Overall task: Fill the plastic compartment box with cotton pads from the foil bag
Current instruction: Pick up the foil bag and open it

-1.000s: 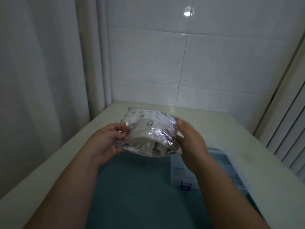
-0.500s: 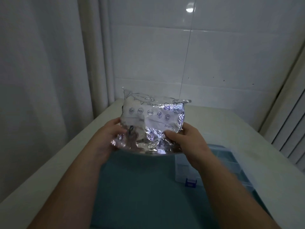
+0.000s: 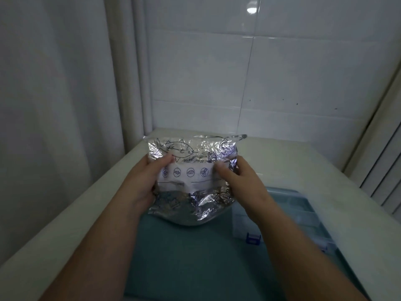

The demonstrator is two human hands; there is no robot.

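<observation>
While both hands hold it up over the far edge of the teal mat [image 3: 184, 257], the foil bag [image 3: 191, 205] stands upright, clear of the bench [image 3: 293, 166], with its printed face turned toward the person. The left hand [image 3: 141, 181] grips the bag's left side, its thumb laid across the front just under a line drawing of a fish and its fingers hidden behind the foil. The right hand [image 3: 240, 183] grips the right side in the same way, its thumb pressed on the right end of a white label strip that carries a row of small round icons. The foil is silver and heavily crinkled, and the bottom of the bag bulges low, close above the mat. Its top edge looks flat, and what it holds cannot be seen.

The plastic compartment box [image 3: 288, 211] sits on the right part of the mat, just beside and below the right forearm and apart from the bag. It is clear and blurred, with a small blue latch [image 3: 253, 238] on its near side; whether its lid is up I cannot tell. The mat covers the near middle of the pale bench. A white tiled wall [image 3: 282, 72] runs along the bench's far edge, and a pale curtain [image 3: 54, 105] hangs along its left edge.
</observation>
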